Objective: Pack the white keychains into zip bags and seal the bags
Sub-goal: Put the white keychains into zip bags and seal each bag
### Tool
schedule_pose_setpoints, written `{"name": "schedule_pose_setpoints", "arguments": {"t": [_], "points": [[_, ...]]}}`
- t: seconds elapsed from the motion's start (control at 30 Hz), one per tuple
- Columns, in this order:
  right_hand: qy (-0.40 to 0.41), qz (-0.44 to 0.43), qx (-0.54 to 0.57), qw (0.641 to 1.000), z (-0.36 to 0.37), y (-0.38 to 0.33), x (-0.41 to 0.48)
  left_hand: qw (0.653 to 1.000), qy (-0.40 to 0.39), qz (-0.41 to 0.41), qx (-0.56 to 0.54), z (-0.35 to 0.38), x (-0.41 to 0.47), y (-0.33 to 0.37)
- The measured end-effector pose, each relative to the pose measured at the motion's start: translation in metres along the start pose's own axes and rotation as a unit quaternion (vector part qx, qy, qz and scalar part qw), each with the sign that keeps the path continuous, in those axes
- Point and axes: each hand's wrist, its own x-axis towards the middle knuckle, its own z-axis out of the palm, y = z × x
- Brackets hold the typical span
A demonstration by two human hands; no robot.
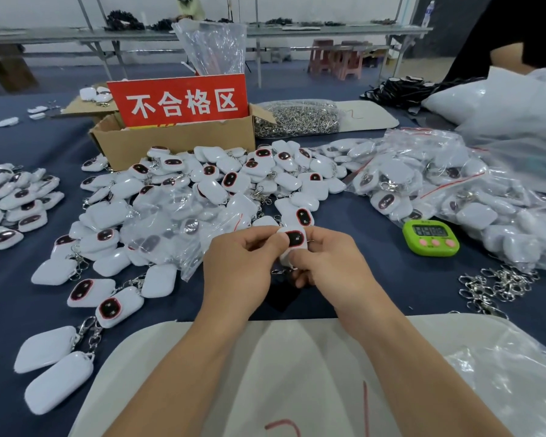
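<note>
Left hand: the left hand (237, 266) has its fingers curled and its thumb lies on the left edge of a small white plastic keychain with a black oval face ringed in red (294, 239); it grasps this keychain.
Right hand: the right hand (331, 263) grasps the same keychain from the right and from below, with the thumb on its lower end.
Held keychain: it is between both hands, above the near part of the dark blue table cloth (360, 212), face up; a piece of its metal clasp shows under the hands. Whether a bag is around it, I cannot tell.
Loose keychains: a big heap of the same white keychains (221, 175) lies behind the hands, and more are spread to the left.
Empty bags: a bundle of clear zip bags (177, 222) lies on the heap, just left of the hands.
Filled bags: clear bags with keychains inside (423, 178) are piled on the right.
Box: a brown cardboard box (171, 146) stands behind the heap, with a red sign with white characters (183, 100) standing in it.
Timer: a green digital timer (431, 238) lies near the right hand.
Clasps: a small pile of silver metal clasps (498, 285) lies at the right, near the table edge.
</note>
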Motion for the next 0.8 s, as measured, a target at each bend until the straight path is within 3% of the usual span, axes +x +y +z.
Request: {"name": "schedule_pose_setpoints", "arguments": {"t": [0.3,0.53,0.63,0.8], "points": [[0.015,-0.007,-0.030,0.999,0.003,0.000,-0.003,1.000,-0.001,-0.008,-0.010,-0.003,-0.001,0.000],[0.160,-0.068,0.034,0.984,-0.004,-0.003,0.000,0.998,0.049,0.035,0.034,0.000,-0.003,-0.001],[0.189,-0.086,-0.001,0.978,-0.008,-0.002,0.000,0.997,0.054,0.034,0.050,0.002,-0.007,-0.004],[0.214,-0.120,-0.057,0.968,-0.006,-0.001,-0.001,0.989,0.062,0.113,0.071,0.000,-0.010,-0.001]]}}
